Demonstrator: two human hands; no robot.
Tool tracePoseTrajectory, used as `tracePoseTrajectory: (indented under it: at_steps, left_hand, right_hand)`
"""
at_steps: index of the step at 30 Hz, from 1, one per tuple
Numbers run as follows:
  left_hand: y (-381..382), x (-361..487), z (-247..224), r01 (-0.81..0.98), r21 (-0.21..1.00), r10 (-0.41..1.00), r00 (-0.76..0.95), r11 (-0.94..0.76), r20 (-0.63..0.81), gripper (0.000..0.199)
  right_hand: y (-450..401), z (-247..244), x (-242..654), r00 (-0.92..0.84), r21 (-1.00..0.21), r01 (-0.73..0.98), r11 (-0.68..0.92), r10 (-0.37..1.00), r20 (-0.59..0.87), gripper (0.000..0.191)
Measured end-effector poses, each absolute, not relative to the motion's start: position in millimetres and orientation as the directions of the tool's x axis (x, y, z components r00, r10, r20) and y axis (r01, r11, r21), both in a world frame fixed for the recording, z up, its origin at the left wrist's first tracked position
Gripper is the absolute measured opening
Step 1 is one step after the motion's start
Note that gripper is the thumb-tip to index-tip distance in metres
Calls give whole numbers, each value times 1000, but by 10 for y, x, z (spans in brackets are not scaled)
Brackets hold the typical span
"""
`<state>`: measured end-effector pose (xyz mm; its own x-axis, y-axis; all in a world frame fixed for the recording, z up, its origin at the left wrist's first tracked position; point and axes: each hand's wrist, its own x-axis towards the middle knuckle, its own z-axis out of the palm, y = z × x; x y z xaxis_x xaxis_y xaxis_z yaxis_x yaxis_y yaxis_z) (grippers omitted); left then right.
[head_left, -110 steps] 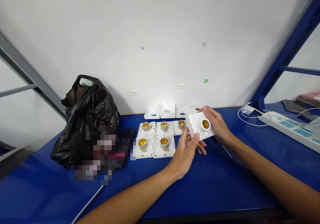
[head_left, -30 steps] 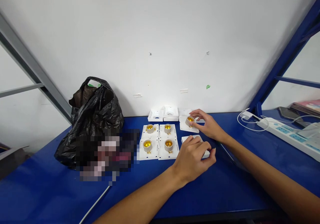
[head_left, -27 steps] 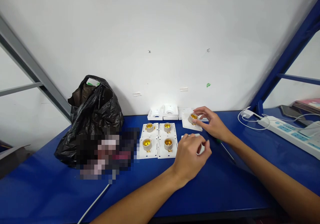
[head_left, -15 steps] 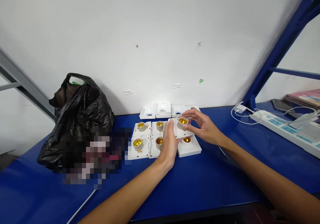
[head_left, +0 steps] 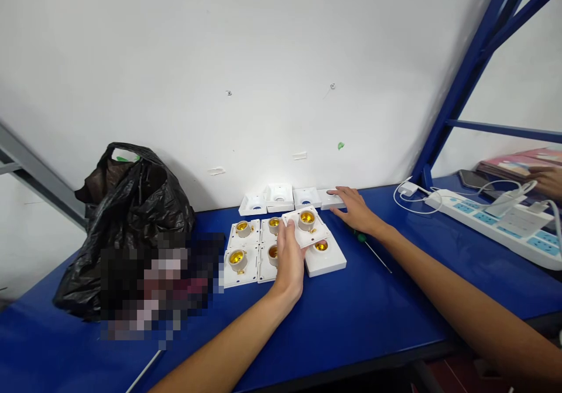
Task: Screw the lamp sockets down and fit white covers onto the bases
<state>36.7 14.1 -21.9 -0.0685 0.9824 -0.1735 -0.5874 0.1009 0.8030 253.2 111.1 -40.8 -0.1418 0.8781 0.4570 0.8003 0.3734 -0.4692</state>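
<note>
My left hand [head_left: 290, 258] is closed on a white square lamp socket base [head_left: 322, 233] with a brass-lined round socket, held tilted above the table. My right hand [head_left: 355, 210] has left that base. Its fingers are apart at the rightmost white square cover [head_left: 325, 198] in the back row; whether they grip it I cannot tell, but they look spread. More socket bases [head_left: 246, 269] lie in two rows to the left, partly hidden by my left hand. A covered socket [head_left: 329, 260] lies under the held base. A screwdriver [head_left: 361, 237] with a green handle lies below my right wrist.
More white covers [head_left: 253, 204] stand along the wall. A black plastic bag [head_left: 144, 205] sits left, beside a blurred patch. Right are a power strip [head_left: 452, 205] with white cables, a phone [head_left: 474, 179] and another person's hand [head_left: 548, 181]. A blue metal post [head_left: 465, 71] rises behind.
My right hand has let go of the socket base and moved back to the rightmost cover. My left hand keeps the base. The view has shifted slightly, and another person's hand appears at right.
</note>
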Motion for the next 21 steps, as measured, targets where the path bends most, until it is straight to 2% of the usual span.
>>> tracePoseTrajectory:
  at_steps: [1,6,8,15,21]
  left_hand:
    - [101,381,-210,-552,827,974,-107,108,-198,55]
    - [-61,416,-242,-363,913,975,-44,186,-216,60]
    - [-58,413,-270,-349,918,977,-36,187,-212,59]
    - [72,426,-241,-498,837,960,-32,226,-278,60]
    - [71,429,-145,-625,747,961,18,226,-276,66]
  right_hand:
    - [1120,-429,2522,-137,-453,820,350,888,438,44]
    - [1158,-435,2520,-93,-402,880,252,923,374,41]
    - [1179,-436,2538,-74,-401,888,227,929,362,38]
    - [1219,-507,2571,2,-492,849,196,928,372,31]
    - [1190,-352,2599,-16,-637,695,334,893,450,32]
